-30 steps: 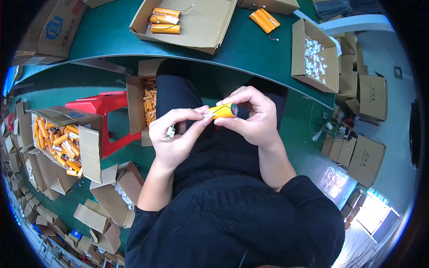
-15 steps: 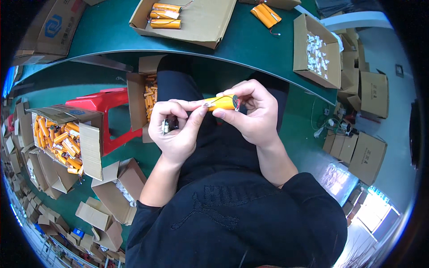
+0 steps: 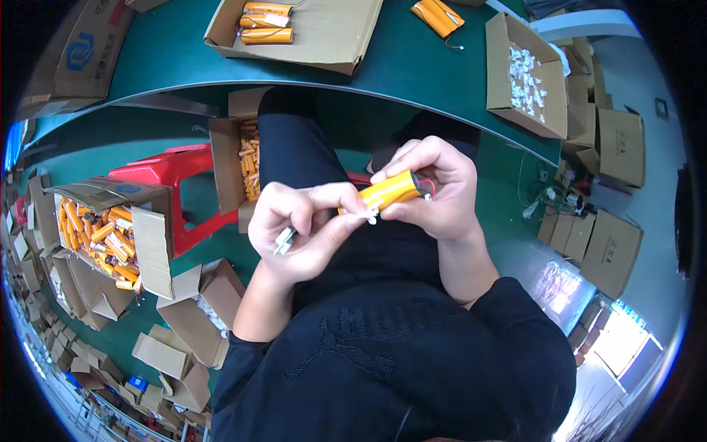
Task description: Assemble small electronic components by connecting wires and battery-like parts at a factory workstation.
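An orange battery pack (image 3: 390,190) is tilted in front of me above my lap, its right end raised. My right hand (image 3: 445,188) is closed around that end, where thin red wires come out. My left hand (image 3: 302,228) pinches a small white piece (image 3: 371,214) between thumb and forefinger, up against the pack's lower left end. Whether this piece is a connector or a scrap, I cannot tell. A small pale-and-dark part (image 3: 285,239) is tucked in the curled fingers of my left hand; its kind is unclear.
The green table (image 3: 420,81) holds a cardboard tray (image 3: 324,44) of orange battery packs, a loose pack (image 3: 438,16) and a box (image 3: 497,70) of small white pieces. Left of me are a red stool (image 3: 158,173), a carton (image 3: 156,243) full of orange batteries and other cartons.
Both hands have shifted slightly down and right with the battery pack, which has tilted up at its right end. The white piece and the part in my left palm show more plainly.
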`<control>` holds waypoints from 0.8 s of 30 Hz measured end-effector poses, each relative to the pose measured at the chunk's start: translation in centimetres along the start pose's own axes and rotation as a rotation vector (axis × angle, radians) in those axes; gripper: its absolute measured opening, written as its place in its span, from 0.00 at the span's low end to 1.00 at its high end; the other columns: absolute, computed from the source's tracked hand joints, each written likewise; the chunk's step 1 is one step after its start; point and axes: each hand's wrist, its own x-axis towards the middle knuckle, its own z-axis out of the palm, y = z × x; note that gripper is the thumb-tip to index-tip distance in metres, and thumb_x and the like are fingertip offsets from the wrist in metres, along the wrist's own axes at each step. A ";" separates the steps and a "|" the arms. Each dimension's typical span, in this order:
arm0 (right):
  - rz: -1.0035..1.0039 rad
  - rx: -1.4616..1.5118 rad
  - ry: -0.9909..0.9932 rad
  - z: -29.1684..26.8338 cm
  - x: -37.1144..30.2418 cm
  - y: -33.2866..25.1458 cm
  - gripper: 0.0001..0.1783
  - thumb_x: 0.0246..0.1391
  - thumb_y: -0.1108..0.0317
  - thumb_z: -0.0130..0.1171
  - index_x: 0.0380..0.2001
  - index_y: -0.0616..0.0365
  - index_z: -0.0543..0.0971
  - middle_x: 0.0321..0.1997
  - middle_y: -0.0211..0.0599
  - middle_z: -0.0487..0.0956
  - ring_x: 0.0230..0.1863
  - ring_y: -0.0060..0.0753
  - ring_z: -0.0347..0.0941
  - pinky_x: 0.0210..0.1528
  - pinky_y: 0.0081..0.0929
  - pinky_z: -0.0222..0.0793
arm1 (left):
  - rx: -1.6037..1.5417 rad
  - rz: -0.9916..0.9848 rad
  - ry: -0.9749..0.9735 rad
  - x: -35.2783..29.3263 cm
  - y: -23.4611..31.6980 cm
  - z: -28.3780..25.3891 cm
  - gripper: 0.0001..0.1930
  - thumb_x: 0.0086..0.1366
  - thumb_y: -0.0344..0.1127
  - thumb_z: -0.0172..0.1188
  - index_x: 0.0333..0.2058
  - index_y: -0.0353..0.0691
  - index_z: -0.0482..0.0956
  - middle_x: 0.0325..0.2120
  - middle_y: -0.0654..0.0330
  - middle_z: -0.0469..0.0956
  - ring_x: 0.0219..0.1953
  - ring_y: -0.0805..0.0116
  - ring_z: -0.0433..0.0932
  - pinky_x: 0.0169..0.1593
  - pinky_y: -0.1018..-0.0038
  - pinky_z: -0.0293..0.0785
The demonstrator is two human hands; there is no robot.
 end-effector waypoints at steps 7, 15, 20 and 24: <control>0.038 0.106 -0.022 0.8 0.1 -1.8 0.26 0.37 0.76 0.83 0.40 0.62 0.79 0.39 0.44 0.84 0.35 0.29 0.83 0.39 0.20 0.80 | -0.258 0.165 -0.189 0.9 -1.2 -0.1 0.26 0.54 0.15 0.70 0.35 0.46 0.60 0.40 0.40 0.85 0.13 0.80 0.58 0.20 0.86 0.60; -0.018 0.040 0.051 0.6 0.1 -1.3 0.24 0.38 0.75 0.82 0.39 0.61 0.80 0.39 0.41 0.85 0.33 0.26 0.82 0.35 0.18 0.78 | -0.308 -0.041 0.019 1.7 -0.2 0.8 0.23 0.50 0.23 0.77 0.35 0.44 0.68 0.45 0.41 0.84 0.14 0.82 0.58 0.20 0.87 0.58; -0.125 -0.183 0.066 0.0 0.2 -1.3 0.24 0.38 0.77 0.81 0.40 0.61 0.80 0.38 0.40 0.84 0.33 0.27 0.81 0.34 0.18 0.78 | 0.370 0.052 0.096 2.0 0.0 0.6 0.25 0.49 0.27 0.79 0.40 0.43 0.71 0.45 0.46 0.85 0.16 0.84 0.60 0.20 0.88 0.58; -0.193 -0.345 -0.034 -0.8 0.2 -1.4 0.28 0.37 0.81 0.80 0.43 0.64 0.78 0.40 0.45 0.83 0.37 0.34 0.82 0.40 0.23 0.81 | 0.617 -0.040 -0.021 2.1 0.5 -0.9 0.29 0.49 0.25 0.79 0.46 0.42 0.70 0.42 0.50 0.86 0.18 0.83 0.67 0.22 0.88 0.60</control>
